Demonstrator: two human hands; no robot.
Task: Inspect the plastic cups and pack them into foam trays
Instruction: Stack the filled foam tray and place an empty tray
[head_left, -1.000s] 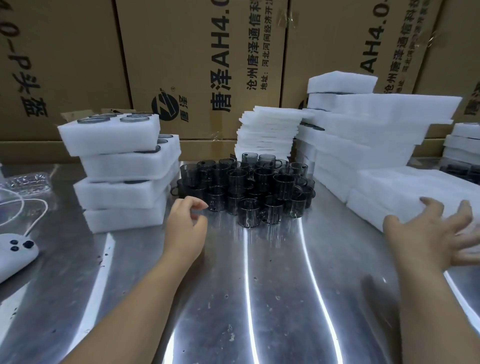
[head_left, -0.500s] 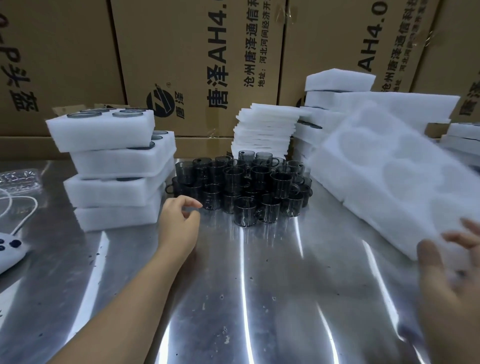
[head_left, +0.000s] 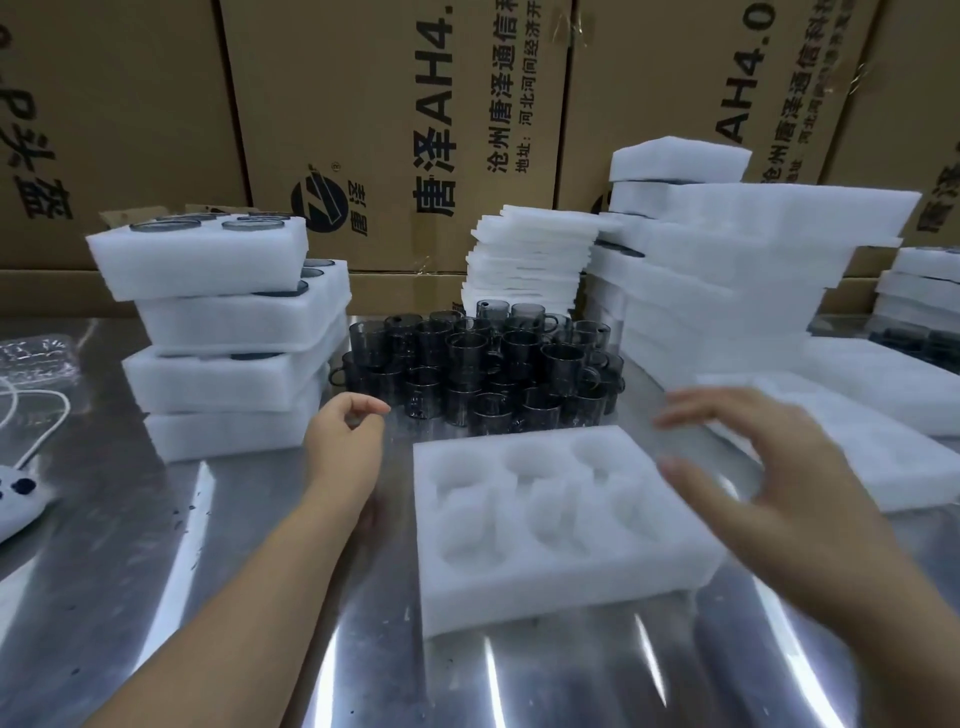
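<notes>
A white foam tray (head_left: 550, 587) with several empty round wells lies flat on the steel table in front of me. Behind it stands a cluster of dark see-through plastic cups (head_left: 483, 369) with handles, some stacked. My left hand (head_left: 345, 447) hovers just left of the tray, near the front of the cups, fingers loosely curled and holding nothing. My right hand (head_left: 769, 488) is spread above the tray's right edge with straight fingers, blurred, gripping nothing.
At the left stands a stack of filled foam trays (head_left: 228, 332). Thin foam sheets (head_left: 530, 265) are piled behind the cups. More foam trays (head_left: 737, 280) rise at the right, with flat ones (head_left: 883, 452) beside them. Cardboard boxes (head_left: 395, 130) wall the back. A white cabled device (head_left: 15, 499) lies far left.
My right hand carried a foam tray from the right-hand pile, laid it flat in front of the cups and let go. My left hand barely moved.
</notes>
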